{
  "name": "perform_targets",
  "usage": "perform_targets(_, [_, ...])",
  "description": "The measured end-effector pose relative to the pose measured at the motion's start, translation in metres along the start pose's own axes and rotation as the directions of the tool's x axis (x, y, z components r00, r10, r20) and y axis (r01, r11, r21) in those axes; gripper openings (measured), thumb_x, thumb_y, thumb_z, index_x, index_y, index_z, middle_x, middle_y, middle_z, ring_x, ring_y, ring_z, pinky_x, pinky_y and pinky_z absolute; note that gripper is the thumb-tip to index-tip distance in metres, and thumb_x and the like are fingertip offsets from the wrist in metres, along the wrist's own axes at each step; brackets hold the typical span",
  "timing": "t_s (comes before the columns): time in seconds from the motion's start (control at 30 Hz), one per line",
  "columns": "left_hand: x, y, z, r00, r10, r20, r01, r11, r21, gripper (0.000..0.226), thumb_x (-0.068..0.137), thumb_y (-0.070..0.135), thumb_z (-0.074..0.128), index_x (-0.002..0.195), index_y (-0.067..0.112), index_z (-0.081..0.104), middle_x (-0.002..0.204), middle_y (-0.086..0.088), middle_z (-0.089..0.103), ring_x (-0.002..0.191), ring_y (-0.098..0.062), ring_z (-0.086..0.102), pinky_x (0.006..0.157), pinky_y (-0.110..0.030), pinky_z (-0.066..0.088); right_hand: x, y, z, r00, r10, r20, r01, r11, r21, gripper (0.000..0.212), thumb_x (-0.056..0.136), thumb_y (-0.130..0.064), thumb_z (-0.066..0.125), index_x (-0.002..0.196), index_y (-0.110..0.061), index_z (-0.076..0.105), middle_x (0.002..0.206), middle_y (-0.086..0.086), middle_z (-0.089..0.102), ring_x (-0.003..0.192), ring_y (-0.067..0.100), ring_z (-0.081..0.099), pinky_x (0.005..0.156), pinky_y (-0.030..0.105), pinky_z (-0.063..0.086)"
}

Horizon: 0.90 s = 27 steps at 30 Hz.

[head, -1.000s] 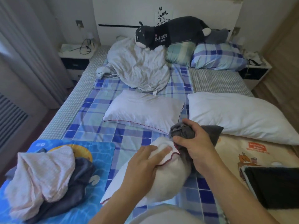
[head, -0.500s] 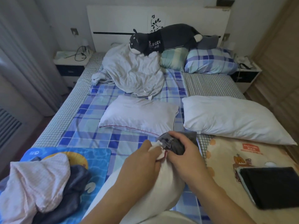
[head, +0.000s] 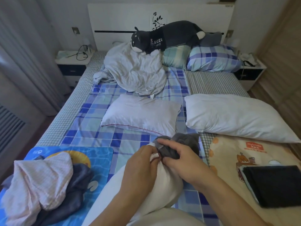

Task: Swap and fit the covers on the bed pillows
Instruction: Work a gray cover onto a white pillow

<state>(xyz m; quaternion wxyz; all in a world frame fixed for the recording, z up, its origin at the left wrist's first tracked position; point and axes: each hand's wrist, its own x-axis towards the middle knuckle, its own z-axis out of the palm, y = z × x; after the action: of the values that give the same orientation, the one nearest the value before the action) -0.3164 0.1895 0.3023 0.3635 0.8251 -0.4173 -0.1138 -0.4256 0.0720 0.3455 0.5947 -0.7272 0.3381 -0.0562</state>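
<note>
Both hands work at six o'clock on the bed (head: pixel 91 115), left hand (head: pixel 140 167) pinching the white pillow (head: pixel 164 185) at its corner, right hand (head: pixel 182 162) gripping the bunched grey cover (head: pixel 184 141) touching it at twelve o'clock.

A dark plush dog (head: pixel 169 37) lies atop a rumpled grey blanket (head: pixel 135 70) by the headboard (head: pixel 123 17), nightstands (head: pixel 72 62) flanking.
</note>
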Motion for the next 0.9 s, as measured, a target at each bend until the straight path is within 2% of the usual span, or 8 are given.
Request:
perform_targets(0.13, [0.0,0.001,-0.002,0.997,-0.022,-0.074,0.018,0.998,-0.06,0.016,0.095,0.016,0.06,0.09,0.03,0.059,0.089,0.017,0.058,0.086,0.004,0.055,0.074,-0.005,0.036,-0.003,0.011,0.002,0.991,0.071,-0.117,-0.044,0.974,0.223,0.068,0.087,-0.003,0.069,0.13,-0.054,0.056,0.122,-0.022,0.064,0.108,-0.007,0.063,0.091,0.019,0.049])
perform_targets(0.27, [-0.002,0.002,-0.005,0.998,0.024,-0.057,-0.027,0.998,-0.063,0.014,0.094,0.018,0.065,0.093,0.032,0.064,0.092,0.017,0.064,0.086,-0.001,0.059,0.079,-0.011,0.041,-0.001,0.023,-0.009,0.926,0.285,-0.247,-0.01,0.673,0.739,0.063,0.086,0.005,0.065,0.138,-0.029,0.054,0.118,0.006,0.072,0.099,0.022,0.073,0.077,0.034,0.058])
perform_targets(0.37, [-0.003,0.005,-0.003,0.999,0.051,-0.007,-0.051,0.998,-0.041,0.014,0.092,0.02,0.068,0.091,0.034,0.066,0.091,0.018,0.065,0.087,-0.002,0.06,0.079,-0.012,0.041,0.001,0.022,-0.015,0.921,0.349,-0.174,-0.061,0.57,0.82,0.066,0.086,-0.002,0.067,0.147,-0.014,0.045,0.123,0.013,0.07,0.107,0.029,0.071,0.086,0.04,0.057])
perform_targets(0.5, [-0.003,0.003,-0.006,0.998,-0.019,-0.063,0.009,0.989,-0.149,0.019,0.09,0.018,0.072,0.087,0.036,0.067,0.089,0.019,0.068,0.088,-0.002,0.064,0.081,-0.014,0.045,-0.002,0.014,-0.026,0.905,0.413,0.102,-0.268,0.367,0.891,0.037,0.091,-0.003,0.056,0.126,0.003,0.066,0.123,0.022,0.068,0.118,0.036,0.064,0.099,0.043,0.051])
perform_targets(0.6, [-0.011,0.004,-0.01,0.999,-0.016,-0.035,0.009,0.978,-0.207,0.03,0.087,0.016,0.074,0.082,0.043,0.063,0.09,0.021,0.069,0.09,-0.003,0.065,0.082,-0.014,0.045,-0.002,0.011,-0.034,0.906,0.39,0.164,-0.326,0.395,0.859,0.036,0.089,-0.005,0.058,0.123,0.004,0.066,0.124,0.022,0.068,0.118,0.035,0.065,0.104,0.045,0.048])
perform_targets(0.73, [-0.008,0.01,-0.003,0.993,-0.081,0.083,0.087,0.993,-0.075,0.026,0.086,0.013,0.066,0.078,0.037,0.057,0.084,0.016,0.069,0.084,-0.006,0.063,0.073,-0.011,0.042,-0.006,-0.006,-0.019,0.954,0.254,0.16,-0.277,0.54,0.795,0.033,0.09,-0.011,0.057,0.116,0.005,0.069,0.115,0.022,0.07,0.105,0.03,0.069,0.097,0.038,0.054])
perform_targets(0.8, [-0.005,0.01,-0.003,0.966,-0.229,0.121,0.253,0.938,-0.236,0.025,0.08,0.011,0.067,0.088,0.034,0.065,0.086,0.015,0.073,0.086,-0.005,0.067,0.077,-0.017,0.048,-0.01,-0.011,-0.008,0.965,0.213,0.151,-0.258,0.687,0.679,0.032,0.093,-0.011,0.057,0.117,0.005,0.069,0.118,0.021,0.07,0.109,0.031,0.069,0.102,0.038,0.051])
perform_targets(0.9, [-0.009,0.008,-0.01,0.886,-0.385,0.258,0.464,0.718,-0.519,0.037,0.069,0.017,0.079,0.094,0.032,0.056,0.093,0.003,0.077,0.083,-0.018,0.072,0.08,-0.038,0.053,-0.021,-0.014,-0.002,0.968,0.152,0.199,-0.231,0.846,0.481,0.029,0.091,-0.004,0.053,0.114,0.002,0.07,0.118,0.025,0.069,0.114,0.035,0.066,0.109,0.043,0.046])
